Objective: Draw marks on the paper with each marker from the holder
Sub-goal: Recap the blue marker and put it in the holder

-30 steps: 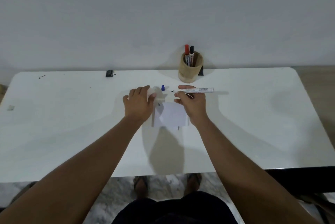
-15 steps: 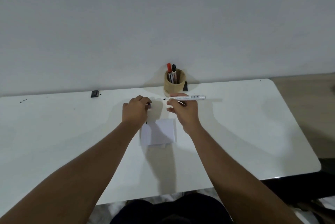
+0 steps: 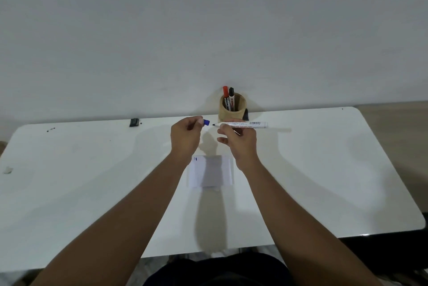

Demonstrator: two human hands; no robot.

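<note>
My right hand (image 3: 239,141) holds a white marker (image 3: 245,124) level, its uncapped tip pointing left. My left hand (image 3: 186,138) pinches the blue cap (image 3: 206,122), a short gap away from that tip. Both hands are raised above the table. A small sheet of white paper (image 3: 212,171) lies flat on the table below my wrists, with a small blue mark near its top left corner. A wooden holder (image 3: 232,108) stands at the table's far edge by the wall, with a red-capped marker (image 3: 225,91) and a black-capped marker (image 3: 231,92) upright in it.
The white table (image 3: 324,170) runs along a plain wall. A small black object (image 3: 134,122) sits at the far edge to the left, another dark item (image 3: 246,114) peeks from behind the holder. A scrap (image 3: 7,170) lies at the left edge. My legs show below the front edge.
My left hand lifted off the paper and picked up the blue cap, now held beside the marker tip. My right hand kept the marker level. The camera tilted up.
</note>
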